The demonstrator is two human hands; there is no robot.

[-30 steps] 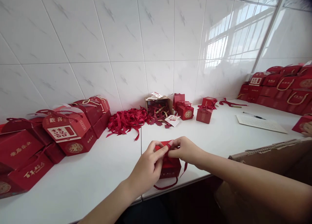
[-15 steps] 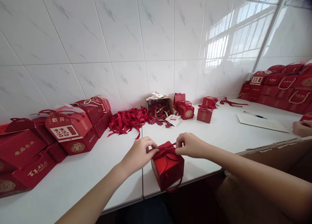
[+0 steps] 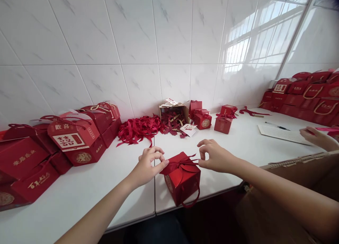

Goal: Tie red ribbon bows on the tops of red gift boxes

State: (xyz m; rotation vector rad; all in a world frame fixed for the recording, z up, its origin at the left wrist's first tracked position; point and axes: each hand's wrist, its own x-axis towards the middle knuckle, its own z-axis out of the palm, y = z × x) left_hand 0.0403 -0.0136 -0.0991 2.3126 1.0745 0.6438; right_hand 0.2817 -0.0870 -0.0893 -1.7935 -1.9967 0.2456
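Note:
A shiny red gift box [image 3: 183, 182] with flaps folded over its top stands near the table's front edge. A red ribbon [image 3: 181, 162] is tied in a bow across the top. My left hand [image 3: 150, 165] is at the box's left, thumb and index finger closed on the left part of the bow, other fingers lifted. To the right, my right hand [image 3: 214, 156] pinches a thin ribbon end between thumb and curled index finger. A red cord handle [image 3: 194, 199] hangs in a loop at the box's lower right.
Red gift boxes [image 3: 76, 141] are stacked at left, more boxes [image 3: 299, 95] at far right. Behind lie a ribbon heap [image 3: 139, 129], an open carton [image 3: 186, 111] of scraps and small tied boxes [image 3: 223, 124]. A notebook [image 3: 283, 133], another person's hand [image 3: 319, 138] and a cardboard box [image 3: 291, 169] are right.
My hands have moved apart, the left one leftward and the right one rightward, drawing the ribbon outward. The other person's hand has come further into view at right.

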